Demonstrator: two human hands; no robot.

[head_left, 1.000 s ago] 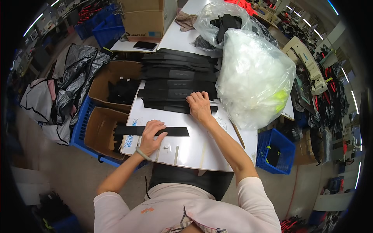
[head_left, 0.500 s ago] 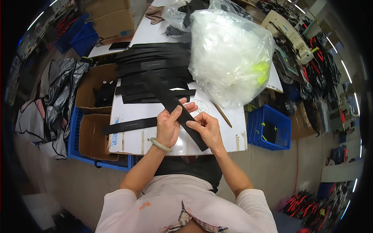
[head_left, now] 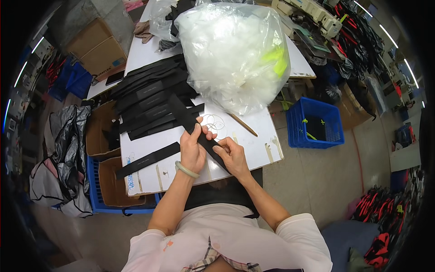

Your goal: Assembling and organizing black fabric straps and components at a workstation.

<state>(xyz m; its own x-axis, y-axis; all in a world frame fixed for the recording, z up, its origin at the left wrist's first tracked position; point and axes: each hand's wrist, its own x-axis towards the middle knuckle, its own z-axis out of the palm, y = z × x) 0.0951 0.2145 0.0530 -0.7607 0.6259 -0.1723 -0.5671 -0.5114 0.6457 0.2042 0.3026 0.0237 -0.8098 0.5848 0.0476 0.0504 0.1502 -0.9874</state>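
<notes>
A black fabric strip slants across both my hands above the front of the white table. My left hand is closed on its middle, with the thumb on top and fingers beneath. Nearer to me, my right hand pinches the strip's edge between thumb and fingers. A second black strip lies flat left of my left hand. Beyond my hands, rows of overlapping black strips cover the far left of the table, some with small pale print.
A large clear plastic bag with white contents stands at the back. A brown pointed stick lies near the right edge. Blue crates stand on the floor at right, and cardboard boxes sit at left. A sewing machine is at the far right.
The view has turned, so the table and bag sit farther left and tilted. Both my hands still hold the strip, with little change in grip.
</notes>
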